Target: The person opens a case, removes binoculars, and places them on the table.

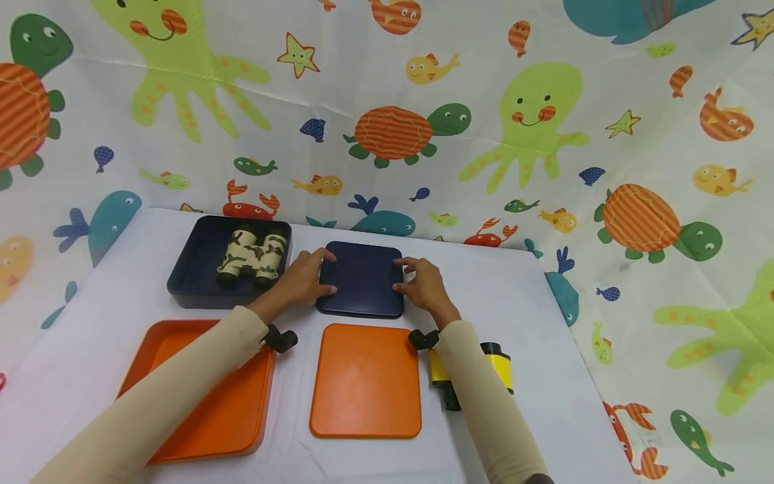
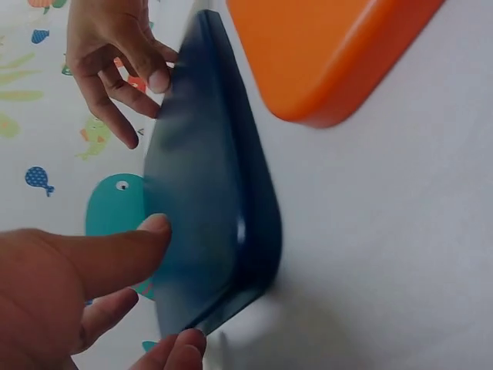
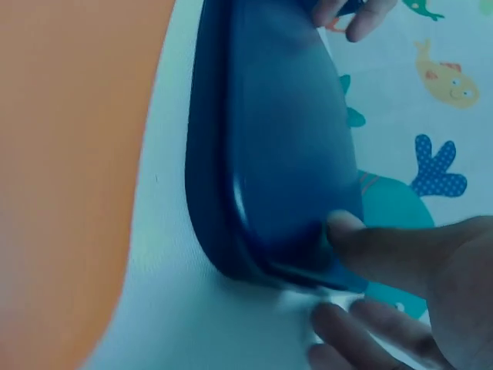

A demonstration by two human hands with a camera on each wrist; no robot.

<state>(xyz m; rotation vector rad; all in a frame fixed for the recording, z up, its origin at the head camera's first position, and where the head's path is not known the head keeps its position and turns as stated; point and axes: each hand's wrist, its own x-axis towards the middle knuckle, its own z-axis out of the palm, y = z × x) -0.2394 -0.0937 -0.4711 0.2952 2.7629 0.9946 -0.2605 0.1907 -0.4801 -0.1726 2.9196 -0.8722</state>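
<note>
A dark blue lid (image 1: 361,281) lies between both hands near the back of the white table. My left hand (image 1: 301,277) holds its left edge, thumb on the top face and fingertips at the side. Opposite it, my right hand (image 1: 426,286) has its thumb on the lid's right edge, with the other fingers around the side. The right wrist view shows those fingers (image 3: 362,335) low beside the edge, partly blurred. Left of the lid stands a dark blue box (image 1: 189,265) with camouflage binoculars (image 1: 269,259) inside.
Nearer the front, an orange lid (image 1: 365,383) lies flat. An open orange box (image 1: 232,410) sits at front left, partly under the left forearm. Yellow and black binoculars (image 1: 500,366) rest at the right, half covered by the right sleeve. A sea-animal printed curtain (image 1: 387,195) hangs behind the table.
</note>
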